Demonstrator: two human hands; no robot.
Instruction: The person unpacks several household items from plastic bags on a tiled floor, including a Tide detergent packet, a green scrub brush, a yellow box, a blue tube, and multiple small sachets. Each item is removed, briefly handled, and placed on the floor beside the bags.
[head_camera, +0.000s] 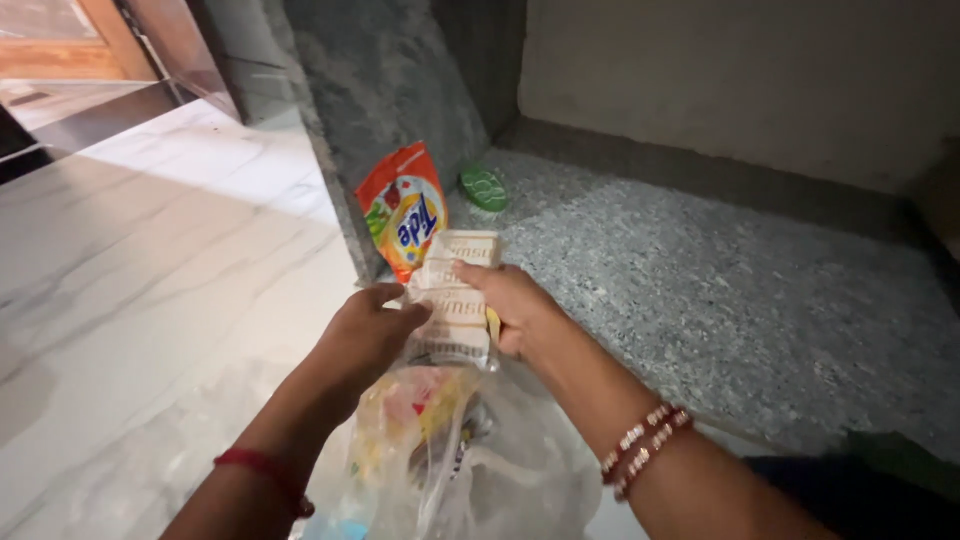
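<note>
Mid-frame, your left hand (368, 325) and right hand (508, 300) both pinch the packet strip (455, 300), keeping it taut above the bag (450, 460); the orange pouch (405, 210) leans behind.

One orange detergent packet (403, 208), one green round lid (484, 188), one strip of white sachets (455, 298), one clear plastic bag (470, 460)

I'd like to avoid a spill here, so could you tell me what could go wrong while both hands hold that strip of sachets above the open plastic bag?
1. The sachet strip is pinched only at its sides by the left hand and right hand; it could fold or slip from that grip.
2. The plastic bag sags open unsupported, so it might slump and spill.
3. The orange detergent pouch leans upright close by; a knock could topple it.
</note>
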